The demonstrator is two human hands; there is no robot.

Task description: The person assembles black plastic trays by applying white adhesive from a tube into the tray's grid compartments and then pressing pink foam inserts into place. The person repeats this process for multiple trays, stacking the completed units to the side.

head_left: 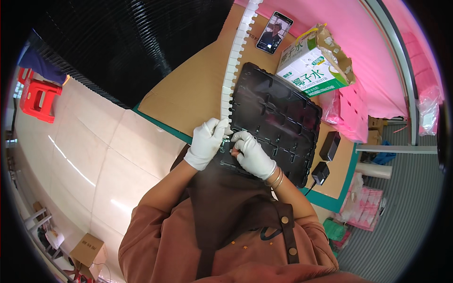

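L hand (205, 145), fingers narrow, hid near end of 1 white notched strip (231, 70), which ran to 12 o'clock, top cut off. R hand (255, 154), fingers curled; couldn't tell what either held. 1 sm. piece (225, 142) betw. them, unclear. 1 blk tray (278, 111) lay at 2 o'clock.

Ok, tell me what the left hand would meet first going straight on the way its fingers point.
The left hand would probably meet the white notched strip first, right at its fingertips, with the black tray beyond; depth there is hard to judge.
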